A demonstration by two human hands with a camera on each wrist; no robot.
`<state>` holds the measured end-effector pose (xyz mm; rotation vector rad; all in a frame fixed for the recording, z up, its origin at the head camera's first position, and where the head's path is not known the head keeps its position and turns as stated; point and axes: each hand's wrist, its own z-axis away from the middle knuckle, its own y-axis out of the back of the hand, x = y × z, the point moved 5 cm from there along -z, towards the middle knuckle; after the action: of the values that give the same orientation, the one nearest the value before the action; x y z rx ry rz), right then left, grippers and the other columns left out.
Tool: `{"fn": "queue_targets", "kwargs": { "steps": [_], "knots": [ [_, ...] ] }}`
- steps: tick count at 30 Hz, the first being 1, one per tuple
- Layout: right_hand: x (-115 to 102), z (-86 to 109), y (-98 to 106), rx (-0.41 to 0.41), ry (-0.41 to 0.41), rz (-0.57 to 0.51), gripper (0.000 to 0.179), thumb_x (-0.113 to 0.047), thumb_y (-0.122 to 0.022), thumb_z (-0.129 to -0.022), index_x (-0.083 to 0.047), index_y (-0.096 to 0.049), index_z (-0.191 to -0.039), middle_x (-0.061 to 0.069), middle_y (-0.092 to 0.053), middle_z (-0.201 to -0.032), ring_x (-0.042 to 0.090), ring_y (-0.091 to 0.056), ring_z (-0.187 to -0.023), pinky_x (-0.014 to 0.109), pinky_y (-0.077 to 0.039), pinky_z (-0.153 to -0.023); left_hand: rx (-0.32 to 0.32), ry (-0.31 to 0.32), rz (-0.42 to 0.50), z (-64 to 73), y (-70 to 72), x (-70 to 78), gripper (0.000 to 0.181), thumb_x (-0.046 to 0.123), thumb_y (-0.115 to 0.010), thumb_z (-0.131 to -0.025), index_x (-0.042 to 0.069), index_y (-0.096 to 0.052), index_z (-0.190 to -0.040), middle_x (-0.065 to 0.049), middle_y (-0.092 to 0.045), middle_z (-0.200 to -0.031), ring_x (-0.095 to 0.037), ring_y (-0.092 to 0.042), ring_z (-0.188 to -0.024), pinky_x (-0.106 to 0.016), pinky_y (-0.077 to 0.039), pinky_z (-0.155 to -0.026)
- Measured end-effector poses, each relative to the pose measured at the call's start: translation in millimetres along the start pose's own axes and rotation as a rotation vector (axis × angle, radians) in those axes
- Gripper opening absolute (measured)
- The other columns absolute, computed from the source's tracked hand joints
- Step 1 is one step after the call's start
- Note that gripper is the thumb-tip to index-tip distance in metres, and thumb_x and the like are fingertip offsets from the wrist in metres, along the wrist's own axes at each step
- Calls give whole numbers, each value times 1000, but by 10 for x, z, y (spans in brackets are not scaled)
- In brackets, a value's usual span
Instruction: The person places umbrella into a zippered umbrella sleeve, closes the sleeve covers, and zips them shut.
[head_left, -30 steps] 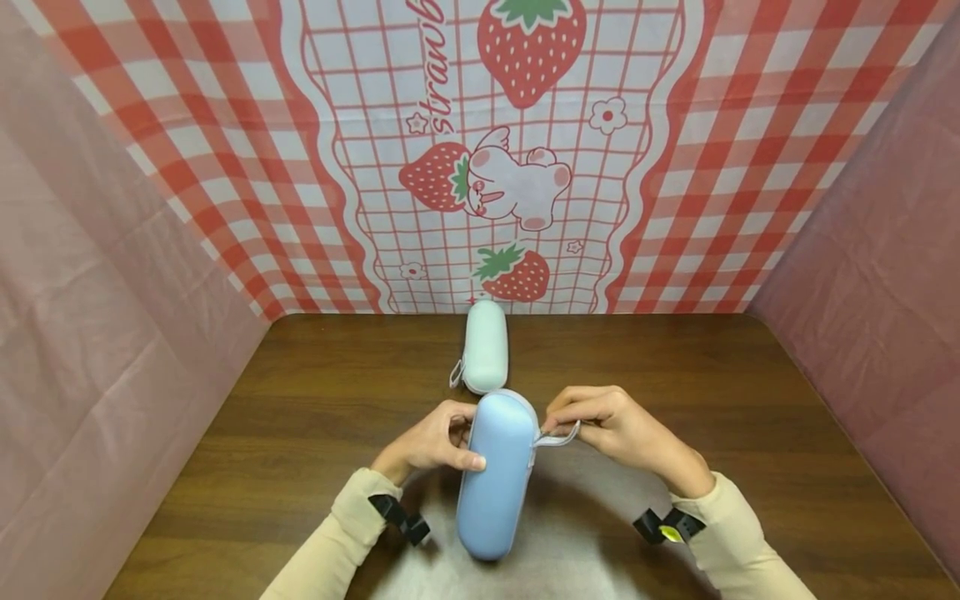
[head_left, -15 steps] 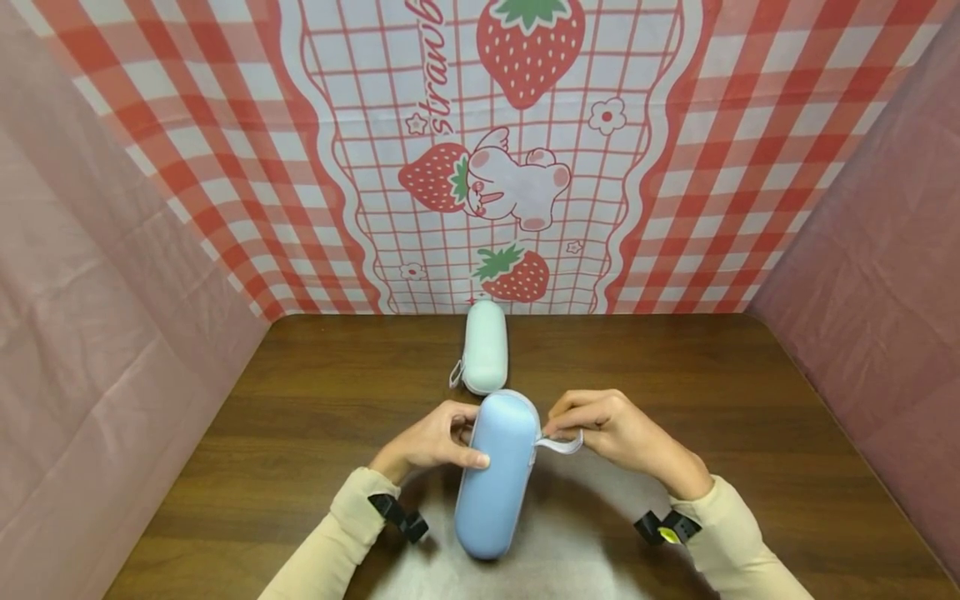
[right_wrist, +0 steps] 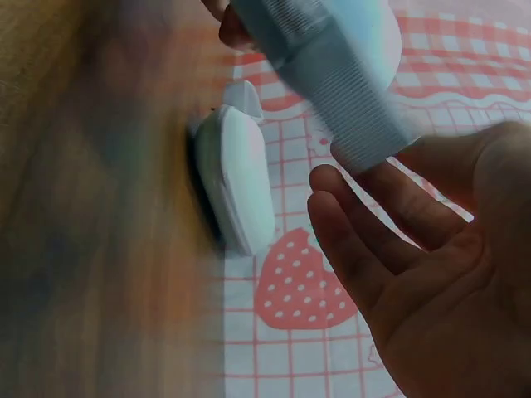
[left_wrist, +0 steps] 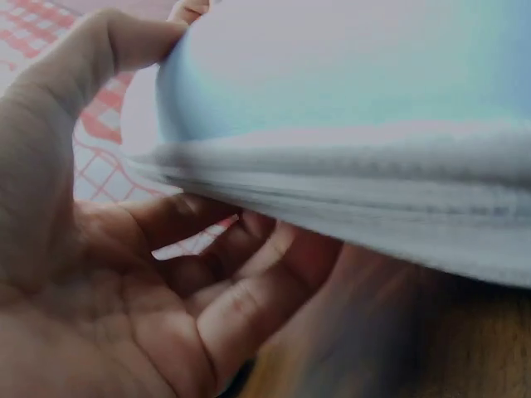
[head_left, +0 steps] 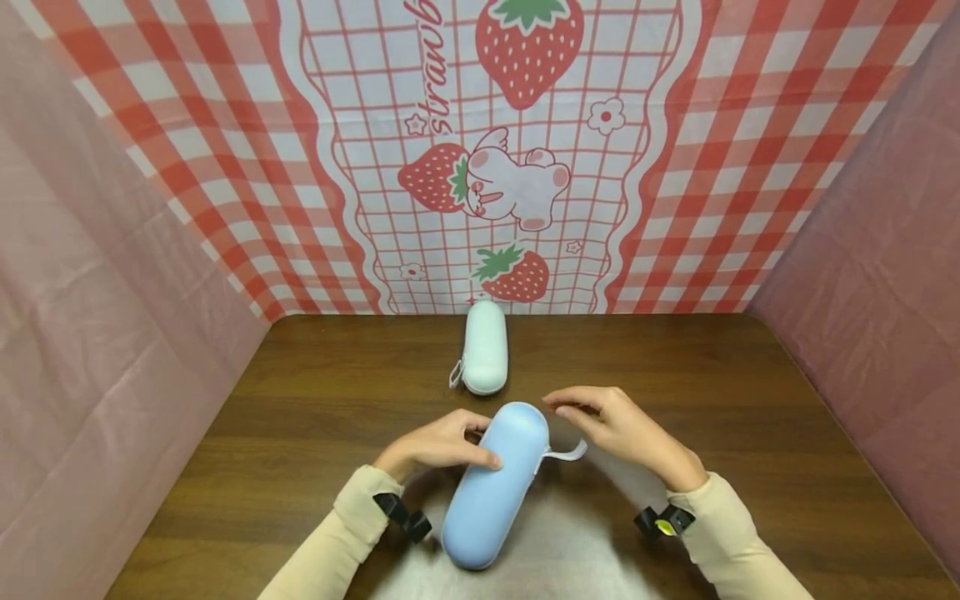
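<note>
My left hand grips a long, rounded blue zip case, shaped like a glasses case, with the thumb on its face and fingers behind. The case leans, its top to the right. A zip seam runs along its edge in the left wrist view. From the right side of the case a pale loop strap sticks out. Just right of the case's top is my right hand, fingers loosely bent and holding nothing. In the right wrist view the strap crosses in front of the fingertips.
A pale mint zip case with a small loop lies behind on the brown wooden table. At the table's back edge hangs a red-and-white strawberry cloth. Pink cloth walls stand at both sides.
My right hand has let go at the strap and sits slightly above it. The blue zip case has tilted further, its top shifting right and its bottom left.
</note>
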<state>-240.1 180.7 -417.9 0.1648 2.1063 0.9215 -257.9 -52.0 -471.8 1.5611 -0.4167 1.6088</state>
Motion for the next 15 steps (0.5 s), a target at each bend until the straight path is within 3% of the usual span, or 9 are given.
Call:
{"fn": "queue_targets", "kwargs": {
  "steps": [4,9,15],
  "knots": [
    [30,29,-164,-120,-66,-90,40,-17,-72,-98,-5,-65,-135,12,-69,-132,22,-71,-110,37,-60,-91,2,82,0,-32,-22,-45,31,28,-76,-86,6,-74,-107,4,-69,-88,-7,-61,-77,-24,-50,-69],
    [70,60,-384,-253,-78,-181,70,-14,-80,-91,0,-46,-151,26,-47,-153,39,-62,-124,42,-58,-96,-5,138,1,-55,-54,-87,21,29,-76,-86,9,-74,-94,6,-60,-72,-7,-51,-63,-24,-42,-58],
    [98,65,-483,-297,-34,-94,62,-12,-81,-87,-4,-56,-143,22,-55,-147,34,-60,-125,35,-59,-93,-51,137,-25,-94,-111,-97,20,28,-77,-88,13,-77,-100,7,-56,-67,-6,-44,-55,-22,-39,-53]
  ]
}}
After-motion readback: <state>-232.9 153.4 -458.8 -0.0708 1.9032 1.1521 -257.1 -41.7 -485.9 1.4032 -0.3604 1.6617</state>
